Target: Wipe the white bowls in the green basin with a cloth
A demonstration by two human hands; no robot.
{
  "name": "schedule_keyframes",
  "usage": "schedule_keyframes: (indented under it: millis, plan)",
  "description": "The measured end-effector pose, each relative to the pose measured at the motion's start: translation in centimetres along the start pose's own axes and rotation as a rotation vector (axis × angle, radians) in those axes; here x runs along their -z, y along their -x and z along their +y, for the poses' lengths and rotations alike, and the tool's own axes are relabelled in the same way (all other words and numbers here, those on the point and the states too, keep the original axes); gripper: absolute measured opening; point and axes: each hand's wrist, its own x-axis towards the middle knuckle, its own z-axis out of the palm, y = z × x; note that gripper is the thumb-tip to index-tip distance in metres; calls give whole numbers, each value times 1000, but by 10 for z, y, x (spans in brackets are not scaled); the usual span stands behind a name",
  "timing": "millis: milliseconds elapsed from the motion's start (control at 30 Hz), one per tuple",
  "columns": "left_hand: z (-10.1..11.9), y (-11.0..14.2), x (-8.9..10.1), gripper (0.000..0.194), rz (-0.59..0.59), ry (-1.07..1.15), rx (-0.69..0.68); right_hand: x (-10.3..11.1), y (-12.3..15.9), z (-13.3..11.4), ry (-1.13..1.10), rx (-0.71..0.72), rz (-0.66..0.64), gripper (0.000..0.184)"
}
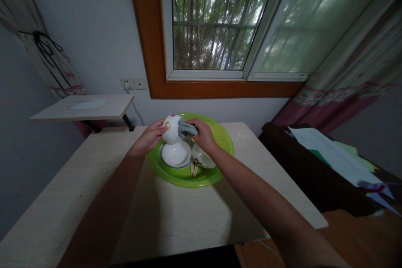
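Observation:
My left hand (153, 135) grips a white bowl (171, 129) with a flower pattern, tilted so that its outside shows. My right hand (202, 133) is closed on a grey cloth (186, 128), which touches the right side of that bowl. Both hands are above a green tray (225, 138). Below the held bowl, a smaller white bowl (174, 153) rests on another dish on the tray. Beside it, under my right wrist, sits a second patterned bowl (202, 158), partly hidden by my arm. Light wooden chopsticks (194, 170) lie between the dishes.
The tray stands on a pale wooden table (185, 213) against the wall below a window. A raised shelf (84, 106) is at the left, with a socket (133, 84) and cable behind it. A dark cabinet (307, 167) bearing papers (339, 157) stands at the right.

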Motion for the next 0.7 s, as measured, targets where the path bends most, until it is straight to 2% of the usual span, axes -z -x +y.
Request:
schedule_keyframes:
  millis: [100, 200, 367, 433, 600, 700]
  plan:
    - [1, 0, 1, 49, 1, 7, -3, 3, -3, 5, 98, -32, 3, 25]
    - [1, 0, 3, 48, 38, 29, -35, 2, -2, 6, 157, -62, -98, 23]
    - [2, 1, 3, 49, 56, 27, -41, -2, 2, -4, 91, 40, -254, 26]
    - [2, 2, 1, 48, 46, 26, -27, -1, 1, -7, 56, 57, -224, 23]
    - [2, 2, -2, 50, -12, 28, 20, 3, -2, -1, 113, -11, 13, 17]
    - [2, 2, 0, 51, -1, 23, 15, 3, -2, 4, 190, -82, 16, 16]
